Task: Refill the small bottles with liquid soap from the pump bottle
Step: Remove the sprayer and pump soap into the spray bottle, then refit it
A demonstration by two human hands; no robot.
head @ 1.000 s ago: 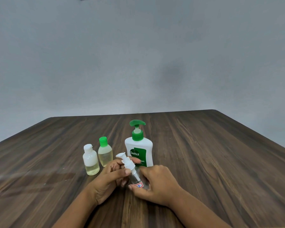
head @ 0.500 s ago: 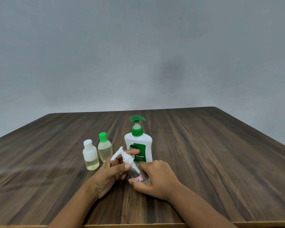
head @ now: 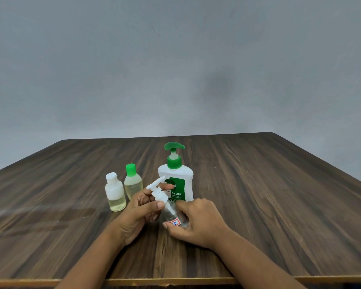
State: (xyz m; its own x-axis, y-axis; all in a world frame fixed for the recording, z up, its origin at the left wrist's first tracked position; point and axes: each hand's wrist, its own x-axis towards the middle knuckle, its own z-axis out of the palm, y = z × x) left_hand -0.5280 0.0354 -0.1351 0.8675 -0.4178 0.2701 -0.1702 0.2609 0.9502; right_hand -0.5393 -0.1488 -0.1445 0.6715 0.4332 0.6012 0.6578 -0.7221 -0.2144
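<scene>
A small clear bottle [head: 172, 212] with a white pump cap [head: 157, 191] is tilted to the left in front of me. My right hand [head: 196, 223] grips its body, and my left hand [head: 140, 211] pinches the white cap with thumb and fingers. Just behind stands the white pump bottle [head: 176, 181] with a green pump head and green label. To its left stand a small bottle with a green cap [head: 132, 181] and a small bottle with a white cap [head: 115, 192], both holding pale yellow liquid.
Everything sits on a dark wooden table [head: 269, 195] whose near edge runs along the bottom of the view. A plain grey wall [head: 175, 69] rises behind the far edge.
The white pump cap has turned between my left fingers, its nozzle now pointing up to the right. The view has tipped up a little, bringing the table's near edge into sight.
</scene>
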